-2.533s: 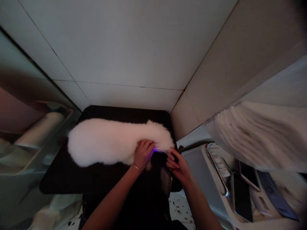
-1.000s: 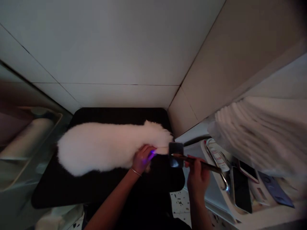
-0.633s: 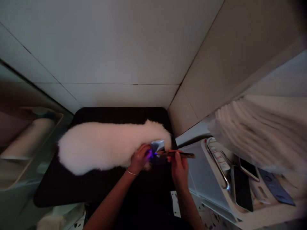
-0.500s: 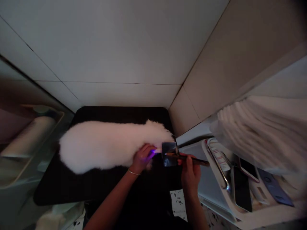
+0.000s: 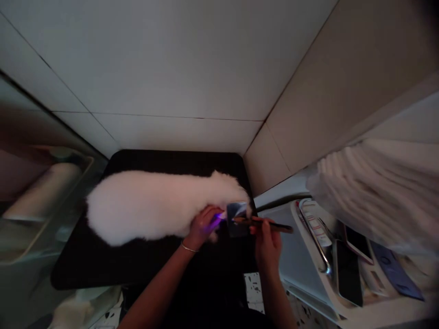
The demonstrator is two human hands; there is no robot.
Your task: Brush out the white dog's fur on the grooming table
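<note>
A long, fluffy white animal (image 5: 147, 201), probably a dog, is on a black table (image 5: 103, 269), its narrower end to the right. My left hand (image 5: 199, 227) lies against its fur at that end, fingers closed around a purple-glowing device (image 5: 215, 222). Just right of the glow, a dark square panel (image 5: 237, 214) shows a pale reflection or picture; whether it joins the device I cannot tell. My right hand (image 5: 268, 244) pinches a slim dark-handled tool (image 5: 279, 226) with an orange-brown tip, which overlaps the panel. Any contact between tip and panel is unclear.
Tiled walls (image 5: 192, 68) rise behind the table and to the right. On the right, a white cart (image 5: 350, 313) carries a phone (image 5: 348, 274), a curved metal tool and other items beneath plastic-wrapped white sheets (image 5: 380, 192). A paper roll (image 5: 43, 194) lies in a bin at left.
My right hand and its tool have shifted slightly left. The square panel has moved a little left too and catches a brighter reflection. My left hand stays nearly in place.
</note>
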